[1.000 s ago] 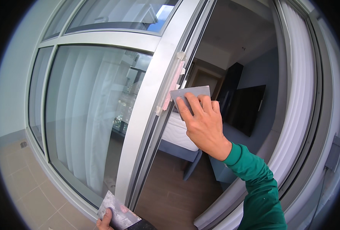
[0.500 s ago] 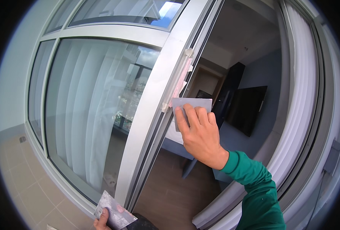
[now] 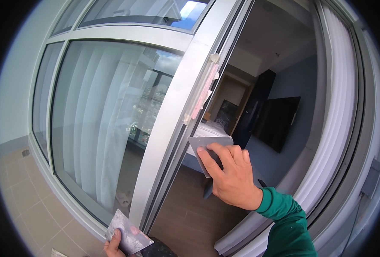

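Note:
My right hand [image 3: 233,173], fingers closed, grips a thin grey putty spreader [image 3: 203,145]. The spreader is tilted, just below a strip of pink putty [image 3: 203,92] on the upright edge of the white door frame [image 3: 166,98]. Pieces of masking tape [image 3: 187,118] border this strip at its ends and along its side. At the bottom left, my left hand [image 3: 114,244] pinches a flat metal scraper plate [image 3: 123,229] smeared with grey-white and pink putty. The lower part of that hand is cut off by the picture's edge.
Left of the frame is a large glass pane [image 3: 100,111] with a white curtain behind it. Through the open doorway are a bed [image 3: 213,129], a wall-mounted television [image 3: 277,122] and a dark wood floor [image 3: 185,210]. A white curtain [image 3: 337,85] hangs at the right; beige tiles [image 3: 40,210] lie at left.
My right hand has moved down with the spreader, off the lower end of the pink strip, which now shows uncovered. My left hand holds the plate in nearly the same place.

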The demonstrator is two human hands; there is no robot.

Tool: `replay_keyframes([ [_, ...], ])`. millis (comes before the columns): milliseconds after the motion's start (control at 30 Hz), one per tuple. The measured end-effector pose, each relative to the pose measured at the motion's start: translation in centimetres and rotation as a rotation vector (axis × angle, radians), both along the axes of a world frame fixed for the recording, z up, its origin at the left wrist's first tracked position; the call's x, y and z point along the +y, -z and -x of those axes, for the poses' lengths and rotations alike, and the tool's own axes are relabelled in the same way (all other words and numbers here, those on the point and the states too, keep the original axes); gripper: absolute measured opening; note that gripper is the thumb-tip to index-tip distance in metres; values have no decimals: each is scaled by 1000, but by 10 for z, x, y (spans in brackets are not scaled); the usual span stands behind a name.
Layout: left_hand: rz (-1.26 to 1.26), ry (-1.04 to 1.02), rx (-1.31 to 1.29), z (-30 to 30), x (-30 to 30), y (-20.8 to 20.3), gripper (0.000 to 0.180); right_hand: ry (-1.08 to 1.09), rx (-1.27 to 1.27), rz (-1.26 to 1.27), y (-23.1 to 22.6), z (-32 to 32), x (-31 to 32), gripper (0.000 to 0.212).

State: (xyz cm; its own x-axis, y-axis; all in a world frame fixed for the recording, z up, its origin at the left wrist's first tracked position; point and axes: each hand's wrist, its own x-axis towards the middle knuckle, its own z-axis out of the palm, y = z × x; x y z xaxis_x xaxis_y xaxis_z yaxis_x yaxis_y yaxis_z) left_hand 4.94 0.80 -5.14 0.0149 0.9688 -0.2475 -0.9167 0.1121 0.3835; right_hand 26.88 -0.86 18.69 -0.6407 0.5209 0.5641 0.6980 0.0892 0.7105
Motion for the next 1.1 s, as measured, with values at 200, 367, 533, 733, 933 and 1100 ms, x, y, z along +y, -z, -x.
replay_keyframes([
  [200, -227, -22, -62, -15, 30, -26, 30, -315, 558, 573, 59, 2, -29, 41],
  [367, -246, 111, -137, -53, 46, -56, 26, -578, 1295, 684, 128, 15, -23, 31],
  [533, -304, -82, 42, -58, 47, -65, 25, -604, 1241, 569, 152, 14, -3, 31],
  [733, -278, -49, -1, -52, 50, -65, 28, -502, 1021, 616, 139, -27, -5, 28],
  [933, -312, -157, 125, -34, 44, -57, 29, -576, 1073, 386, 78, -59, -1, 28],
  [1100, -420, -219, 240, -24, 49, -66, 26, -588, 572, 399, 70, -55, 3, 33],
])
